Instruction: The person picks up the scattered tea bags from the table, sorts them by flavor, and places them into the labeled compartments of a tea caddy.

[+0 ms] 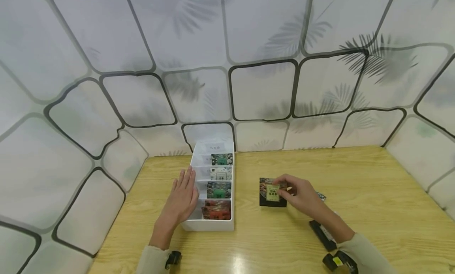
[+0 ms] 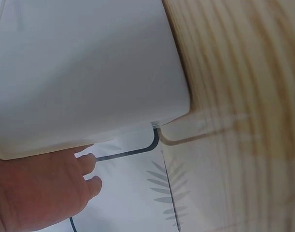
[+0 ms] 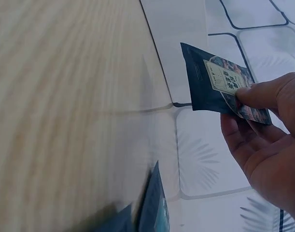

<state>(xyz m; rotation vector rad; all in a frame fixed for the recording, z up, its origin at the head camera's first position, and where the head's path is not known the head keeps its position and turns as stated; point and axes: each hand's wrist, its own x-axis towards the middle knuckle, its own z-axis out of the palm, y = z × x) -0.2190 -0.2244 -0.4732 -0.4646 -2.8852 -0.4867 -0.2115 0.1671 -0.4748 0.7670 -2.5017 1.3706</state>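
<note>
My right hand point(image 1: 302, 195) pinches a small dark sachet with a pale yellow label point(image 1: 273, 193) between thumb and fingers, held above the table right of the box. The right wrist view shows this sachet point(image 3: 200, 84) tilted, its label facing out. My left hand point(image 1: 180, 197) lies against the left side of a white divided box point(image 1: 209, 226), fingers straight. From front to back, its compartments hold red sachets point(image 1: 217, 211), a green-labelled sachet point(image 1: 219, 190), a whitish one point(image 1: 221, 173) and another green-labelled one point(image 1: 222, 159). The rearmost compartment shows no sachet.
Beneath and beside my right forearm, more dark packets point(image 1: 322, 235) lie on the wooden table point(image 1: 270, 242), partly hidden by the arm. A patterned wall covering point(image 1: 263, 92) rises behind the table and on both sides.
</note>
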